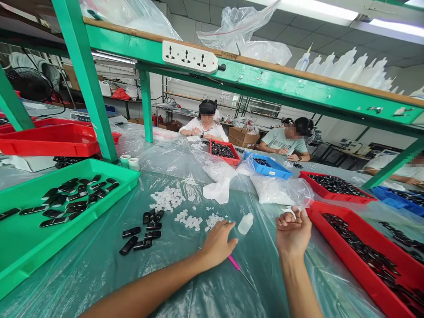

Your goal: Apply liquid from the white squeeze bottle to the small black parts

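Head view, lower centre of the frame: left hand (217, 243) palm down on the plastic-covered tabletop (99, 265), fingers loosely spread, fingertips touching the near edge of a scatter of small white plastic pieces (190, 221). Nothing visibly pinched there; whether one piece sits under the fingertips, cannot tell. Right hand (293, 232) just to the right, palm turned up, fingers curled shut around something small and white, only a sliver showing at the top of the fist.

Between the two hands, slightly further up: small white squeeze bottle (245, 223), lying tilted, nearer the left hand's fingertips. Under the left wrist: pink-handled pick (236, 264), long axis running diagonally toward lower right of the frame, metal tip pointing that way.

Left of the left hand: cluster of glossy black oblong shells (144, 229), mostly lying crosswise, near but apart from the white pieces. Far left: green tray (20, 247) with more black shells. Lower right: red tray (344, 247) full of dark parts, just beside the right hand. Upper middle: other workers seated at the same long tabletop.
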A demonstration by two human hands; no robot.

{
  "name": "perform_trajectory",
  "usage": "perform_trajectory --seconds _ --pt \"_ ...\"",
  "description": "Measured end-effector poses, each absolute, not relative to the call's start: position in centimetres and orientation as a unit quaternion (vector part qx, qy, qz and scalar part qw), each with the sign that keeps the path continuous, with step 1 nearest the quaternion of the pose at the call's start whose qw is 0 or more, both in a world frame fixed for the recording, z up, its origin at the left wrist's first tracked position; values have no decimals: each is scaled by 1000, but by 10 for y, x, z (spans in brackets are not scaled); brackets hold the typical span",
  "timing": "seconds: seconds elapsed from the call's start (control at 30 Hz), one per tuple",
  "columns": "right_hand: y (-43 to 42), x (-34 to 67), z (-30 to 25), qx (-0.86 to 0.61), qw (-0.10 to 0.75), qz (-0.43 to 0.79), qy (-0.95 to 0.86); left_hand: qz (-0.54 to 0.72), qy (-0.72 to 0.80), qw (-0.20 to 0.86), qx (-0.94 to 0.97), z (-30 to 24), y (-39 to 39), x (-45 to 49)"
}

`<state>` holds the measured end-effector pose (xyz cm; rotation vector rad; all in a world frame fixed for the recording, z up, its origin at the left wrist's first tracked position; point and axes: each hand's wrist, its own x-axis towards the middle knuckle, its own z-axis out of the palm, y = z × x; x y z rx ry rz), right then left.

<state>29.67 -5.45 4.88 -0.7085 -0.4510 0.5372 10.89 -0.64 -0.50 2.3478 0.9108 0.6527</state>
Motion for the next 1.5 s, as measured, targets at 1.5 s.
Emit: perform_trajectory --seconds 1.5 --pt "-90 159 29 -489 575 337 -562 287 233 252 894 90 -23 -21"
